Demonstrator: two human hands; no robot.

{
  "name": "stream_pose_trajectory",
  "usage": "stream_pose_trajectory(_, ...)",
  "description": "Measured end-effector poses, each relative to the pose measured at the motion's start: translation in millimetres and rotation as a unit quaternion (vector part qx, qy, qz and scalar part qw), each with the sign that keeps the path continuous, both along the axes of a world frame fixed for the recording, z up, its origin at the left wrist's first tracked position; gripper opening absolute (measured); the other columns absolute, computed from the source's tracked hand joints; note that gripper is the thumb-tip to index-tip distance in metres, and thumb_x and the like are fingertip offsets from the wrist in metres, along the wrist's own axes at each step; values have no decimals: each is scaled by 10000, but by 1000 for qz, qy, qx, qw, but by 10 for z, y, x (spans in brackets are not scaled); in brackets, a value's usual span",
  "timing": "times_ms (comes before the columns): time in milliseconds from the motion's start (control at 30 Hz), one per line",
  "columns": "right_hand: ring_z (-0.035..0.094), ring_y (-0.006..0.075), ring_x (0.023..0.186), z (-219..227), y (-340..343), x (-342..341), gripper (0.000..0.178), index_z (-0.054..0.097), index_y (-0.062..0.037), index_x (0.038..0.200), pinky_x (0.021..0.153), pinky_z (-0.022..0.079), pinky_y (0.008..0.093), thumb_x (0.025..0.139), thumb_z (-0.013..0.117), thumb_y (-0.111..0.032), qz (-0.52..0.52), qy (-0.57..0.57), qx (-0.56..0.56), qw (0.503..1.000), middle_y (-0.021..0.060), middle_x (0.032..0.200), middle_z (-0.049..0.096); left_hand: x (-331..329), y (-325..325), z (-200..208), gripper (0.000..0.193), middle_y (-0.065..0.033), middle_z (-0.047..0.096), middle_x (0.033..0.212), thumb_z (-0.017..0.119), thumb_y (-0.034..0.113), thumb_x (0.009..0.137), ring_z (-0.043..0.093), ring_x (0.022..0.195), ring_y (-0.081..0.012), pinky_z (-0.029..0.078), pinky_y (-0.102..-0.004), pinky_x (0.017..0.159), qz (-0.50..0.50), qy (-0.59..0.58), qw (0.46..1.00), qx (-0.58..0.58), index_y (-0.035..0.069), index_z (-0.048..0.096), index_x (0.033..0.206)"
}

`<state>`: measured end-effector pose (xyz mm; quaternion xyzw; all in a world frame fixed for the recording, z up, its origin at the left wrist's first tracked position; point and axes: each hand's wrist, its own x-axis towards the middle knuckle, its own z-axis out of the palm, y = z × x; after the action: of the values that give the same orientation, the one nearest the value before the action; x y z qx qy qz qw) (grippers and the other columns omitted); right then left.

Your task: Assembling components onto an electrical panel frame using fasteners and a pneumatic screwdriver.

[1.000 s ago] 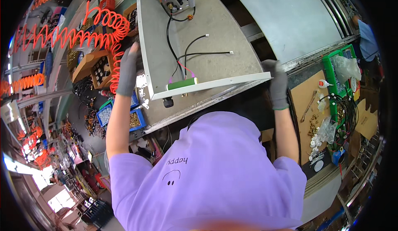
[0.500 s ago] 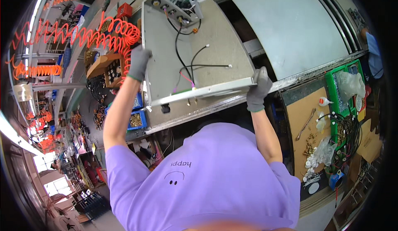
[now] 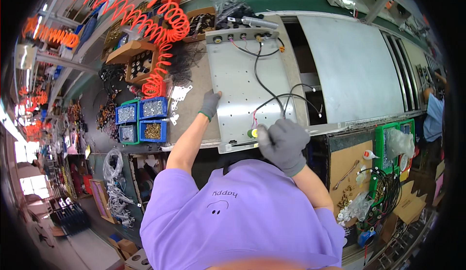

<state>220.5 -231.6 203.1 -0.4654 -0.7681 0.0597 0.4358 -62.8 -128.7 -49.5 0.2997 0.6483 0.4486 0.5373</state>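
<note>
A long silver metal panel (image 3: 238,83) with small holes lies flat on the bench in front of me. Its raised far flange (image 3: 224,37) carries several round fittings, and a black cable (image 3: 262,80) runs loose across it. My left hand (image 3: 210,104), in a grey glove, holds the panel's left edge with its fingers closed. Over the panel's near right part is my gloved right hand (image 3: 285,144), fingers curled; what they grip is hidden. A green-yellow round piece (image 3: 252,133) shows beside its thumb.
Blue bins (image 3: 153,139) of small metal parts stand left, near a coiled red hose (image 3: 172,25) and an open cardboard box (image 3: 141,68). A pale sheet (image 3: 352,66) lies at right. Beyond it, nearer me, are green bins (image 3: 383,148) and a brown board (image 3: 347,170) with fittings.
The panel has turned and now lies flatter, its far flange straighter ahead. My left hand has moved down its left edge; my right hand has left the near right corner and come inward.
</note>
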Motion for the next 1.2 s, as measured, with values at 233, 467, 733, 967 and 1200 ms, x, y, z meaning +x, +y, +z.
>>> stream_pose_trajectory(233, 390, 210, 424, -262, -200, -766, 306, 422, -130, 525, 394, 275, 336, 701, 669, -175, 15, -80, 34, 996, 29, 503, 372, -900, -79, 146, 289, -151, 648, 878, 547, 115, 831, 644, 754, -263, 515, -350, 647, -135, 192, 972, 4, -11, 571, 1090)
stream_pose_trajectory(467, 472, 233, 565, -313, -363, -748, 114, 481, -88, 656, 512, 378, 337, 710, 562, -147, -70, -14, -23, 997, 75, 645, 488, -2956, 18, 572, 405, -177, 546, 1037, 573, 232, 768, 535, 1014, -324, 455, -425, 810, 76, 722, 687, 5, 32, 504, 1114)
stream_pose_trajectory(733, 499, 253, 611, -141, -934, -1877, 69, 497, -52, 734, 569, 418, 350, 726, 523, -115, -99, 78, 45, 991, 83, 688, 515, -4607, 720, 160, 439, -224, 570, 1174, 507, 337, 792, 554, 1108, -305, 443, -374, 906, -132, 607, 754, -213, 26, 613, 1083)
stream_pose_trajectory(967, 509, 227, 560, -833, -1444, -2343, 98, 525, -62, 685, 507, 400, 330, 729, 610, -85, -162, 176, -187, 953, 77, 653, 535, -4633, 988, -479, 280, -152, 657, 952, 533, 119, 734, 649, 860, -230, 535, -346, 692, 198, 265, 936, -116, 7, 623, 974)
stream_pose_trajectory(1200, 578, 245, 622, -1327, -1758, -2586, 213, 609, -24, 736, 608, 439, 351, 798, 598, -228, -142, 148, -387, 899, 110, 661, 574, -4424, 524, 388, 239, -127, 599, 1042, 493, 107, 873, 588, 934, -234, 526, -382, 716, 62, 268, 959, 72, 33, 532, 1097)
